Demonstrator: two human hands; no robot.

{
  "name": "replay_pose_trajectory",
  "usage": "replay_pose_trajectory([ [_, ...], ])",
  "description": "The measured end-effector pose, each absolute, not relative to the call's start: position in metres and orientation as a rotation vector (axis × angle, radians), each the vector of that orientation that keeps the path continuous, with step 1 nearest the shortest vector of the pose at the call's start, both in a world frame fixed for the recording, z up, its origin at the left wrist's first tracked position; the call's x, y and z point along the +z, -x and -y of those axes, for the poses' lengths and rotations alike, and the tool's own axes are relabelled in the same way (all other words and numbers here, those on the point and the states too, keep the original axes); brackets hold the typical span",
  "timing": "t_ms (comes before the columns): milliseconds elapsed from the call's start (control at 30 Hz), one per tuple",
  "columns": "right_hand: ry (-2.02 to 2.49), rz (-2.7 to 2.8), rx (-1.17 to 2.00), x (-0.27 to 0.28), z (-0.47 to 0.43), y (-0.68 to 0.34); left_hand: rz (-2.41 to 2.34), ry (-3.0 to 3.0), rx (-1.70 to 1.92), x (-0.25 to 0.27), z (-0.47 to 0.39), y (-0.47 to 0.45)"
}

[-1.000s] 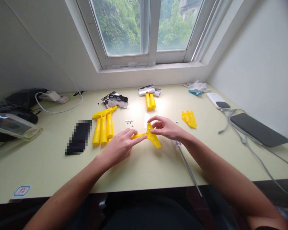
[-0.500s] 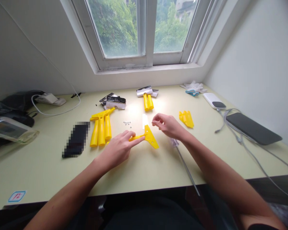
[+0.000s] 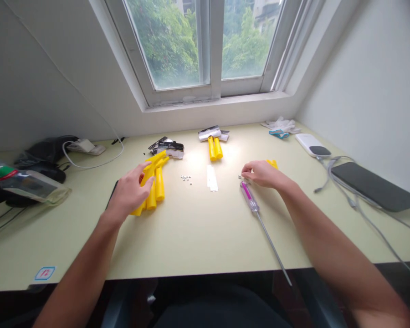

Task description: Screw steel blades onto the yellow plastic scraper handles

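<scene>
At the left, my left hand (image 3: 128,191) curls over the pile of yellow plastic scrapers (image 3: 160,184), thumb and fingers around one scraper's handle. Part of that handle is hidden under the palm. My right hand (image 3: 261,173) rests low over the table with its fingertips pinched together; anything between them is too small to make out. Small metal pieces (image 3: 239,176) lie at those fingertips. Just below is a screwdriver (image 3: 248,197) with a clear and purple handle, its shaft reaching past the table's front edge. White strips (image 3: 212,178) lie between the hands.
Several small white nut-like pieces (image 3: 185,177) lie left of the strips. Behind are two yellow handles (image 3: 214,149), black packaging (image 3: 171,148) and white gloves (image 3: 280,125). A white device (image 3: 312,145), cables and a dark tablet-like slab (image 3: 376,186) occupy the right; a bottle (image 3: 44,186) stands out left.
My left hand has carried the yellow scraper from the middle left onto the pile. My right hand has moved right, to the small pieces above the screwdriver. The view has shifted slightly.
</scene>
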State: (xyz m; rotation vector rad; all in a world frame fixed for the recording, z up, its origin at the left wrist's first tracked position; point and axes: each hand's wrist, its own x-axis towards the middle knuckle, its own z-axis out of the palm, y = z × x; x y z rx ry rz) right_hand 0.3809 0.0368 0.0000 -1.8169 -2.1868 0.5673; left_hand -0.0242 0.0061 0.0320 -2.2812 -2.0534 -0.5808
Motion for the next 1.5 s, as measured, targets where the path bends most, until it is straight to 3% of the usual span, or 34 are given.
replay_pose_trajectory([
  [333,1.739,2.196,0.564,0.010,-0.028,-0.369,2.337,2.133,-0.253,0.017,-0.033,0.036],
  [600,1.779,2.164,0.420,0.015,-0.031,-0.357,2.371,2.142,-0.260,0.015,-0.037,0.035],
  [1000,2.232,2.171,0.198,0.026,-0.153,-0.248,2.348,2.001,-0.447,0.009,-0.028,0.039],
  [1267,2.248,2.114,0.169,0.038,-0.143,-0.238,2.156,2.106,-0.794,0.013,-0.019,0.031],
  [1500,1.768,2.137,0.040,0.040,-0.039,-0.262,1.959,2.973,-1.436,0.010,0.003,-0.037],
])
